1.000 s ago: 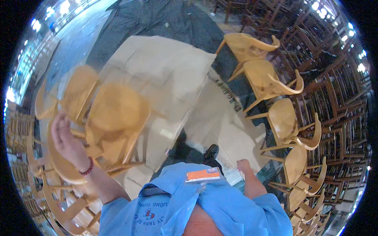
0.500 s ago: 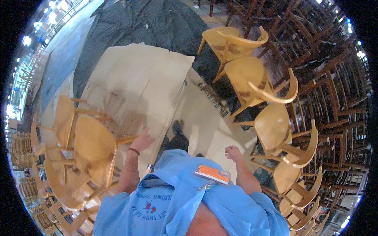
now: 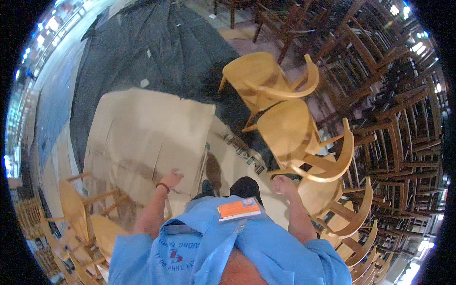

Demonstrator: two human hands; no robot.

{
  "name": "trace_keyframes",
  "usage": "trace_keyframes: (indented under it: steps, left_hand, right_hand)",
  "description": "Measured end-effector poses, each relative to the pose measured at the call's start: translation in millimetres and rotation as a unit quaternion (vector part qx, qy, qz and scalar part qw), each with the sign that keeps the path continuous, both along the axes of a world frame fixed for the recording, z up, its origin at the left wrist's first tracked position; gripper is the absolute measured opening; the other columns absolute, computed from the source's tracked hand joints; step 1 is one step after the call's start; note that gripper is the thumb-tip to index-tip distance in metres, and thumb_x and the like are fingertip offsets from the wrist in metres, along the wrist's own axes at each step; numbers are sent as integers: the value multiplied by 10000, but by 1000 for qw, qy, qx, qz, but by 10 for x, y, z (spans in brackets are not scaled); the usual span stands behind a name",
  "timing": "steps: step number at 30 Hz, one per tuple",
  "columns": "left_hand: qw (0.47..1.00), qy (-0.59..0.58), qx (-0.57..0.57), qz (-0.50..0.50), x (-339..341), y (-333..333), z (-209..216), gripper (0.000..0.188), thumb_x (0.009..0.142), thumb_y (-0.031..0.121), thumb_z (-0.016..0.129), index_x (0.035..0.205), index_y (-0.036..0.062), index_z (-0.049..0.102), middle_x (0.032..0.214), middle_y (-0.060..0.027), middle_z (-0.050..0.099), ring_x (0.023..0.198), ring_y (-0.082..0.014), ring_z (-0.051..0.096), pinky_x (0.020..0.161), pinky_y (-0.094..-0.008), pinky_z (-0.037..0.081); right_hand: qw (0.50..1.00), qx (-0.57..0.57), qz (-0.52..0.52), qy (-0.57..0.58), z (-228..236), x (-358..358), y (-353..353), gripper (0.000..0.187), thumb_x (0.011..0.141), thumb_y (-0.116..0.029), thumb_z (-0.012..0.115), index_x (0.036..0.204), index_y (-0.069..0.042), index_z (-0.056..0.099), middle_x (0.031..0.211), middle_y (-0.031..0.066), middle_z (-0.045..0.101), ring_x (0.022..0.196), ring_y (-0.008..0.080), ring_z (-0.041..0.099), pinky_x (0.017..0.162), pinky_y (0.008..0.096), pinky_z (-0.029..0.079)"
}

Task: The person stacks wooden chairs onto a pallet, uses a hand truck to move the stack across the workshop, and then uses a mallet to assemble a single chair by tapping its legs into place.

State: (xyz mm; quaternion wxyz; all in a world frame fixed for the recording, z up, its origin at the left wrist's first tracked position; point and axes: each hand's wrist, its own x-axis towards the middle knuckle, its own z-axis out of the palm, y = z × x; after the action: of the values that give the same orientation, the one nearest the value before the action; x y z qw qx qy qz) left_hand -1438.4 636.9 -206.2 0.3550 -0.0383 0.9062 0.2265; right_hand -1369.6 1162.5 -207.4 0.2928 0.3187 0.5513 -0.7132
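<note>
My left hand (image 3: 172, 178), with a dark bracelet at the wrist, hangs in front of me above the tan cardboard sheet (image 3: 142, 128). Its fingers are loosely apart and nothing shows in them. On the other side my right hand (image 3: 283, 185) is curled closed, and I see nothing in it. Nearest to it is a light wooden chair (image 3: 286, 130) with a curved backrest; the hand overlaps the edge of the seats there, and I cannot tell whether it touches. Beyond stands a similar chair (image 3: 255, 73).
More light wooden chairs (image 3: 354, 218) line my right side, and others (image 3: 73, 209) stand at my left. Dark wooden chair frames (image 3: 394, 123) are stacked at the far right. Black sheeting (image 3: 156, 52) covers the floor ahead, with small pale scraps on it.
I have moved forward: the chairs and cardboard have shifted down and nearer. My left fingers, spread before, are drawn closer together. My right hand is now beside the chair seats.
</note>
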Motion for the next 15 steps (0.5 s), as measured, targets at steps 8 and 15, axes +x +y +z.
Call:
trace_keyframes:
  steps: [8, 15]
  left_hand:
    - [970, 16, 239, 44, -2354, 2019, 712, 357, 874, 248, 590, 1128, 0, 565, 1064, -162, 625, 1006, -294, 590, 906, -370, 459]
    - [813, -192, 352, 422, -3012, 3396, 587, 383, 926, 426, 523, 1160, 126, 488, 1085, -40, 544, 911, -176, 531, 763, -412, 503]
  right_hand:
    - [887, 374, -186, 197, 662, -2838, 1752, 395, 885, -338, 611, 1114, -17, 585, 998, 106, 636, 956, 208, 577, 852, 320, 446]
    - [900, 365, -20, 237, 606, -5163, 2546, 618, 862, -431, 606, 1258, 32, 501, 1210, 157, 562, 1052, 249, 556, 891, 345, 439]
